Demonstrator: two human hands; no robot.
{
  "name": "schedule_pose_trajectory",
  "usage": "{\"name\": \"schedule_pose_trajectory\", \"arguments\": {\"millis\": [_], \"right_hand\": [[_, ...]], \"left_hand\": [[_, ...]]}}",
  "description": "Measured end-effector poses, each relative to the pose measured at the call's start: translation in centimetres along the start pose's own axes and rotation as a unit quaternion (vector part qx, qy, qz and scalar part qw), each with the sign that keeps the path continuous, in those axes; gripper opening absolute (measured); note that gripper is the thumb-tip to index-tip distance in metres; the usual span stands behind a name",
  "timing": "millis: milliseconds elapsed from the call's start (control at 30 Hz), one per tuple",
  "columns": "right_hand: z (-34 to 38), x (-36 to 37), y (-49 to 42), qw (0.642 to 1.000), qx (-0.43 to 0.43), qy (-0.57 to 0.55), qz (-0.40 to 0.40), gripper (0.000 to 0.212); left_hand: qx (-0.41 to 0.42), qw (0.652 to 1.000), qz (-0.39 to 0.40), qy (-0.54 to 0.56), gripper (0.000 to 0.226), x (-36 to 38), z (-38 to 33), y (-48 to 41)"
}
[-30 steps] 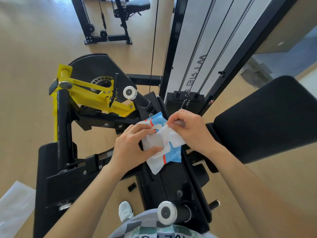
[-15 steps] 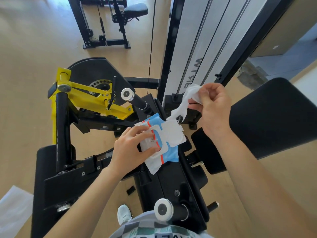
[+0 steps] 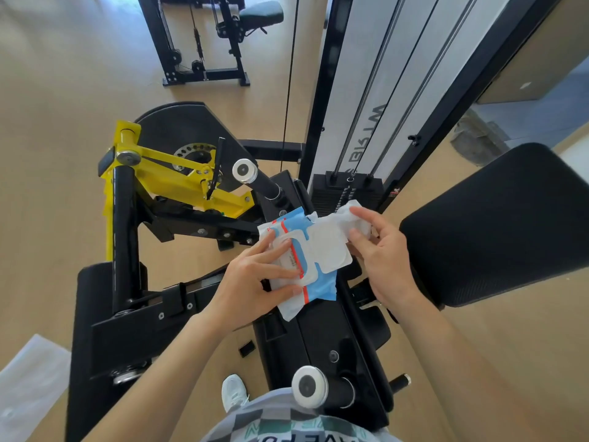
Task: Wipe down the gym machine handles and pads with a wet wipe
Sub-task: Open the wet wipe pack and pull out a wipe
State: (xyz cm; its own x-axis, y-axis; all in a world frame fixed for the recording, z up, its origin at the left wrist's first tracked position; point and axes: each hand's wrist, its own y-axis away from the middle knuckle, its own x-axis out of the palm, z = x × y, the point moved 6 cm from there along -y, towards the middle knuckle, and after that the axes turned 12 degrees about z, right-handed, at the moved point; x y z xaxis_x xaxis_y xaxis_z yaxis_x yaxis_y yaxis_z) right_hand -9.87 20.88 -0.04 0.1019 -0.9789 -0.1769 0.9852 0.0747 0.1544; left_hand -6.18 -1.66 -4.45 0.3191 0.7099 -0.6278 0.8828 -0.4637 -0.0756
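Note:
My left hand point(image 3: 255, 282) grips a blue and white wet wipe pack point(image 3: 318, 282) over the black machine, with the pack's white flap lid point(image 3: 328, 250) open. My right hand point(image 3: 382, 260) holds a crumpled white wet wipe point(image 3: 350, 215) just right of the flap. Two black handles with chrome end caps stick out of the machine, one ahead point(image 3: 255, 180) and one near my body point(image 3: 318, 389). A large black pad point(image 3: 497, 224) lies to the right, and another black pad point(image 3: 86, 346) sits low on the left.
A yellow lever arm point(image 3: 178, 180) and black cam disc point(image 3: 181, 129) stand left of the pack. The weight stack point(image 3: 347, 193) with guide rods rises ahead. Another machine point(image 3: 204, 39) stands at the far end of the wooden floor. A white sheet point(image 3: 28, 384) lies at lower left.
My right hand pulled a wipe up out of the pack, then came back down beside the open flap with the wipe bunched in it. My left hand kept hold of the pack.

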Motion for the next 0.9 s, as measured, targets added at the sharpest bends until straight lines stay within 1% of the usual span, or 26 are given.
{"name": "schedule_pose_trajectory", "arguments": {"millis": [67,100,167,267,333,400,467,533,600,800,900], "right_hand": [[0.7,0.6,0.6,0.999,-0.017,-0.041,0.029,0.037],[1.2,1.1,0.8,0.996,-0.030,-0.066,0.052,0.039],[2.2,2.3,0.9,0.989,-0.042,-0.092,0.111,0.042],[2.7,4.3,0.7,0.979,-0.024,-0.074,0.188,0.045],[2.6,4.7,0.6,0.976,-0.014,-0.068,0.205,0.046],[2.5,4.6,0.4,0.976,-0.005,-0.061,0.208,0.047],[2.2,4.5,0.4,0.976,-0.004,-0.055,0.211,0.048],[1.9,4.4,0.4,0.976,-0.006,-0.052,0.213,0.048],[1.8,4.5,0.4,0.976,-0.007,-0.053,0.211,0.047],[1.6,4.5,0.5,0.978,-0.009,-0.047,0.205,0.046],[2.1,4.2,0.5,0.979,-0.016,-0.037,0.198,0.042]], "left_hand": [[-0.008,1.000,-0.008,0.028,0.031,-0.3,-0.1,-0.1],[-0.002,0.999,-0.017,0.032,0.032,-0.5,-0.3,-0.1],[0.007,0.998,-0.042,0.049,0.044,-1.2,-1.0,-0.2],[-0.018,0.986,-0.078,0.144,0.052,-2.3,-1.5,-0.4],[-0.013,0.980,-0.077,0.185,0.053,-2.5,-1.6,-0.6],[-0.009,0.987,-0.070,0.145,0.053,-2.2,-1.5,-0.7],[-0.033,0.994,-0.079,0.072,0.049,-1.7,-1.0,-0.6],[-0.053,0.994,-0.095,0.000,0.045,-1.4,-0.4,-0.4],[-0.066,0.992,-0.098,-0.047,0.043,-1.1,-0.1,-0.1],[-0.110,0.981,-0.089,-0.131,0.045,-1.5,-0.2,-0.1],[-0.133,0.982,-0.064,-0.119,0.041,-2.0,-0.4,-0.5]]}}
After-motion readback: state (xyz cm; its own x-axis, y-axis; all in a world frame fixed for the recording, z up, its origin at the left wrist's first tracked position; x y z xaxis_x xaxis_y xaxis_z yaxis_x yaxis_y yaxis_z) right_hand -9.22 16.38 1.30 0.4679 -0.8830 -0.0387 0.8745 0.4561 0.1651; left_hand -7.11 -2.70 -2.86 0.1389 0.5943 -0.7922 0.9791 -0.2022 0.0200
